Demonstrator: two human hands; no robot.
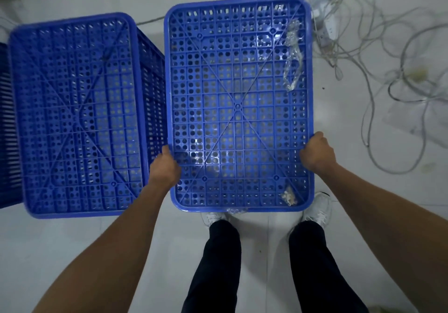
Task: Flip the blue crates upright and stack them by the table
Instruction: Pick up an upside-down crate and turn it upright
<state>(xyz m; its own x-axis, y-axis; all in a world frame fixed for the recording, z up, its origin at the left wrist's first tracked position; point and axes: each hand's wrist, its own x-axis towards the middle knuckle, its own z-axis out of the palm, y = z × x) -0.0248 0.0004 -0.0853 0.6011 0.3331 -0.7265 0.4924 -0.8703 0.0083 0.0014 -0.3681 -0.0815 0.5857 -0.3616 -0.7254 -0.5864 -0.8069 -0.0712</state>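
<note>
While both hands are closed over its long sides, the held crate (238, 104) fills the middle of the frame, its perforated base turned up toward the camera and its long axis running from the lower edge toward the top of the frame. The left hand (164, 167) is clamped on the left rim near the lower corner; the right hand (315, 152) is clamped on the right rim at about the same level, so the grip sits near the person's end and the far end hangs out unsupported. A flip would be judged to turn about the line between the two hands. To the left, just beside it, a second crate (77, 116) is seen base-up too, its slatted side wall showing between the two. Both are rigid blue plastic, with rounded corners, a grid of round holes and diagonal ribs. Crumpled clear film (292, 58) lies on the held crate's base at upper right. Loose cables (378, 53) are spread over the pale floor (84, 252). No desk is in view.
</note>
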